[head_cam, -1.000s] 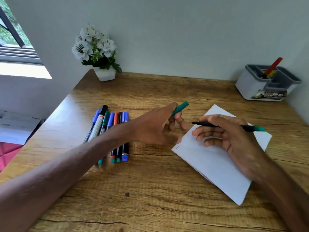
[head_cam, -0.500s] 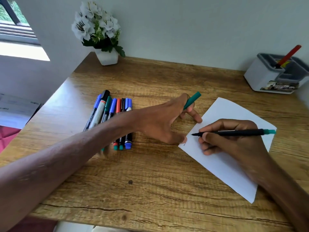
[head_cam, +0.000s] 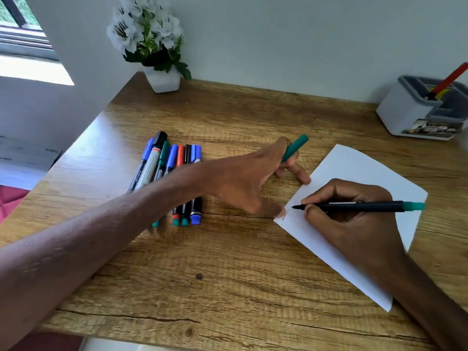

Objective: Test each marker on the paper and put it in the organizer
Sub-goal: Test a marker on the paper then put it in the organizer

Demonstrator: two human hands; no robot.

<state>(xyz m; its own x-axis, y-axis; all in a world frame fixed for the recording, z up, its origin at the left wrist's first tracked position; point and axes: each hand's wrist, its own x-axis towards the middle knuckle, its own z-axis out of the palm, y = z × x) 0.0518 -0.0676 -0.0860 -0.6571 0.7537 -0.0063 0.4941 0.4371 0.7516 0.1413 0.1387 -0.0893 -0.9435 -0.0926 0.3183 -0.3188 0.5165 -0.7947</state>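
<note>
Left of the paper (head_cam: 359, 163), spare markers (head_cam: 177, 173) line the counter (head_cam: 228, 287); the left hand (head_cam: 243, 181) pinches a teal cap (head_cam: 295, 148) at the sheet's edge; the right hand (head_cam: 354, 229), grip clamped on a marker (head_cam: 359, 206), tip seemingly touching the paper.

- A wooden surface (head_cam: 228, 287) with brown grain fills most of the view. A dark knot (head_cam: 199, 276) sits toward 6 o'clock, and a thin crack (head_cam: 141, 317) runs along the grain nearer the front edge.
- A white pot (head_cam: 163, 81) stands at the far corner, at 11 o'clock, holding white flowers (head_cam: 144, 29) with green leaves.
- A pale wall (head_cam: 304, 41) rises behind the surface at 12 o'clock.
- A window (head_cam: 22, 34) shows at 10 o'clock above a bright sill.
- Beyond the surface's edge at 9 o'clock lie a pale flat box (head_cam: 25, 158) and something maroon (head_cam: 10, 201).
</note>
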